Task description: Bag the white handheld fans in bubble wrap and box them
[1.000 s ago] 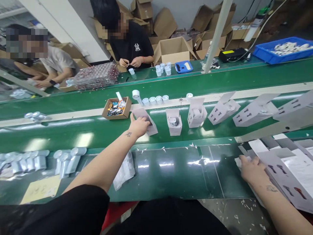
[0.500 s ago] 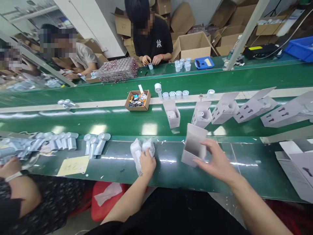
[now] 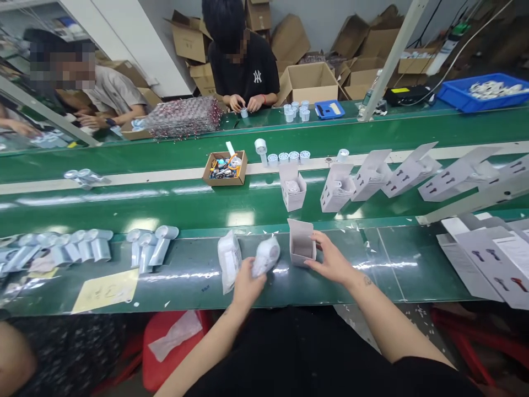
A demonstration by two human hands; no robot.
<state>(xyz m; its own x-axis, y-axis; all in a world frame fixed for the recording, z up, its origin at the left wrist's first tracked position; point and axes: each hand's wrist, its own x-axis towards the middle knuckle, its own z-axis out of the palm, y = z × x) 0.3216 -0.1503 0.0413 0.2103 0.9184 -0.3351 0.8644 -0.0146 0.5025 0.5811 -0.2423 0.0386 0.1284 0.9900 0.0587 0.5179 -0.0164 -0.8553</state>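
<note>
- Gripping a wrapped piece [image 3: 266,255], the left hand [image 3: 248,285] has its fingers closed around the narrow end, lifting the bulky end toward the right.
- The right hand [image 3: 334,263] spans an open box [image 3: 302,257] on the desk [image 3: 188,285], its fingers parted only by the box's side, which they pinch.
- Done, as far as shows: the row of boxes [image 3: 329,202] beyond holds contents in at least the two leftmost (the flaps all stand raised, so I judge none closed).
- Left over: the held piece is outside the box, just to its left, and a second wrapped piece [image 3: 230,259] lies farther left.
- Unwrapped pale-blue pieces [image 3: 163,246] lie at the left; more printed boxes [image 3: 490,267] are piled at the right.
- Across the far side, a person [image 3: 243,71] handles a small cup.
</note>
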